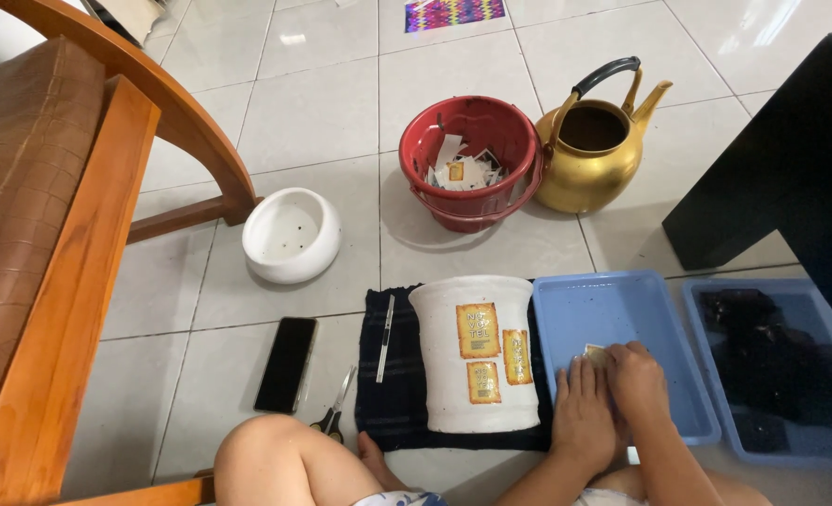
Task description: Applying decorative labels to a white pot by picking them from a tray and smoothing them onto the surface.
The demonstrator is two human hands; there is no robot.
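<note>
Three orange-yellow rectangular labels sit on the white pot. A similar label lies among paper scraps in the red bucket. A dark-screened phone lies on the floor.

A home is shown, with craft work laid out on a glossy tiled floor. This is suggested by a wooden chair with a brown cushion, a brass kettle, a phone and scissors left on the tiles.
</note>
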